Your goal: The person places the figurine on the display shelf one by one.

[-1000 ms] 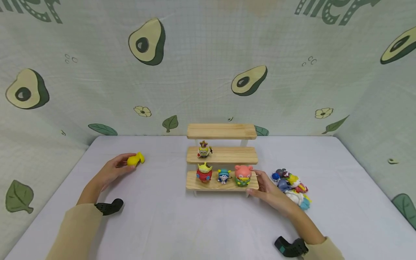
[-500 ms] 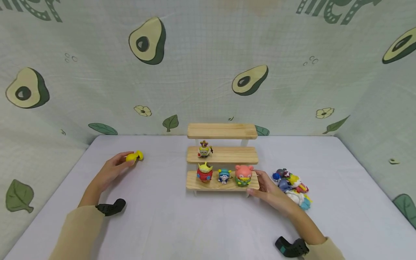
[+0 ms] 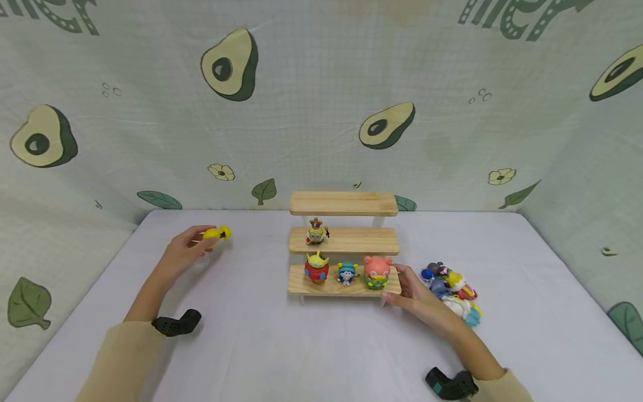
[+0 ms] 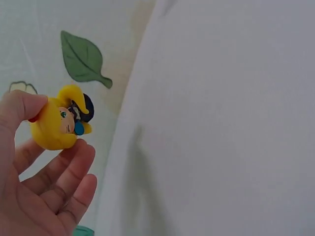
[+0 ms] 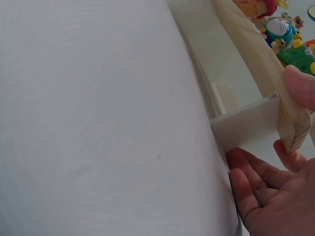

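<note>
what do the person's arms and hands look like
The left hand and right hand are gloveless. The left sleeve and right sleeve are beige. Each wrist has a bent black device; the right device bears a small teal patch.

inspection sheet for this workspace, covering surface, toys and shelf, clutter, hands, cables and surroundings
surface: white table, no spills seen
job's things: yellow-haired figurine in hand; wooden shelf with three tiers, crowned figurine on the middle one, red-clad figurine, blue-hatted figurine and pink figurine on the lowest
clutter: figurine pile right of the shelf
hands: left hand pinches the yellow-haired figurine; right hand grips the shelf's lowest tier at its right end
cables: nothing seen
surroundings: pale backdrop printed with avocados and leaves
</note>
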Demonstrator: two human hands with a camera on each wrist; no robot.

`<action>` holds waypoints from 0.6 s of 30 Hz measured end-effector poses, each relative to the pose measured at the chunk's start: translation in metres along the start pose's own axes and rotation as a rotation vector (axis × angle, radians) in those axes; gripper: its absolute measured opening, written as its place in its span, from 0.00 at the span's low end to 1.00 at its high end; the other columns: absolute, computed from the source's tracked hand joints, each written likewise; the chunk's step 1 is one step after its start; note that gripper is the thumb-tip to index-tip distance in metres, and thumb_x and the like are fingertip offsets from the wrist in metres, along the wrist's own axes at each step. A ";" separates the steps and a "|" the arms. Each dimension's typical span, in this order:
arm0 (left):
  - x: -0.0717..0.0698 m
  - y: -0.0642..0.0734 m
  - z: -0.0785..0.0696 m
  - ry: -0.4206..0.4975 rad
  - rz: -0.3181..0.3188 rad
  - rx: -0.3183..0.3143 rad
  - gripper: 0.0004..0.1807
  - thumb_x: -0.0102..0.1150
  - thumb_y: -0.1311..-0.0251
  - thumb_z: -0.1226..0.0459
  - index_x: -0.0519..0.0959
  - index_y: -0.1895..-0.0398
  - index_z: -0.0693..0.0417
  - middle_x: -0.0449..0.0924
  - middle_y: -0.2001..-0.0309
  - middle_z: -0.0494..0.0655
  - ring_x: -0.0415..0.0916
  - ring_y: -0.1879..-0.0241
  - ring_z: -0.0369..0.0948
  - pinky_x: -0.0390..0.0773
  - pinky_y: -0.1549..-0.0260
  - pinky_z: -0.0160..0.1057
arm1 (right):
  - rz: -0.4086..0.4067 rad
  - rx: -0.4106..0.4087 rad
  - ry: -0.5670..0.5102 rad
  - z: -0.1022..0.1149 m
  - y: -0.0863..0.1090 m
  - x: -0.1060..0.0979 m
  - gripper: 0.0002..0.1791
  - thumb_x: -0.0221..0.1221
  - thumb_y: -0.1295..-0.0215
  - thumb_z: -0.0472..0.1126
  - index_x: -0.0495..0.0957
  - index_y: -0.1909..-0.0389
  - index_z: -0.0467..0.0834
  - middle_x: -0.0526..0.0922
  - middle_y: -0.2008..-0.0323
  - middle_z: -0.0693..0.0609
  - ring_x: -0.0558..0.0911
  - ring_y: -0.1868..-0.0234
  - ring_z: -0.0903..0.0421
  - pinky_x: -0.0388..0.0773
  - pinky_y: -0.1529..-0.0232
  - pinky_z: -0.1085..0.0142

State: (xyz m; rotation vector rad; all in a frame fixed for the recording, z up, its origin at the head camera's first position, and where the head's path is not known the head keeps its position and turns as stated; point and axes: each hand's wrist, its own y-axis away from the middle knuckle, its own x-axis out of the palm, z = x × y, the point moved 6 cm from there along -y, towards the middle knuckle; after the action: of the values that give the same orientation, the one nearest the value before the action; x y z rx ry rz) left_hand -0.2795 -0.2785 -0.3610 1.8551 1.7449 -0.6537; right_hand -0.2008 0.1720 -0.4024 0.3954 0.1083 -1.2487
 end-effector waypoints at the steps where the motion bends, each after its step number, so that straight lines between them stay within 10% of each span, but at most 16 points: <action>1: -0.001 0.001 -0.006 -0.005 -0.012 0.012 0.32 0.46 0.35 0.45 0.63 0.35 0.54 0.72 0.47 0.60 0.75 0.53 0.52 0.76 0.57 0.38 | 0.001 0.000 0.000 0.000 0.000 0.000 0.41 0.59 0.39 0.47 0.47 0.33 0.41 0.62 0.36 0.36 0.65 0.36 0.42 0.66 0.40 0.50; 18: -0.010 0.021 -0.115 -0.052 -0.139 0.109 0.27 0.45 0.36 0.43 0.72 0.44 0.51 0.78 0.59 0.56 0.72 0.67 0.44 0.68 0.68 0.38 | -0.001 -0.002 0.010 0.000 0.000 -0.001 0.41 0.59 0.39 0.48 0.47 0.32 0.42 0.62 0.36 0.36 0.65 0.35 0.41 0.65 0.40 0.49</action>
State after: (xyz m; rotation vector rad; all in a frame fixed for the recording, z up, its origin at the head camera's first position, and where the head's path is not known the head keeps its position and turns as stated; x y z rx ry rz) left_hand -0.2588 -0.2118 -0.2664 1.7815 1.8494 -0.8593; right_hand -0.2010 0.1726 -0.4026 0.3994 0.1184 -1.2477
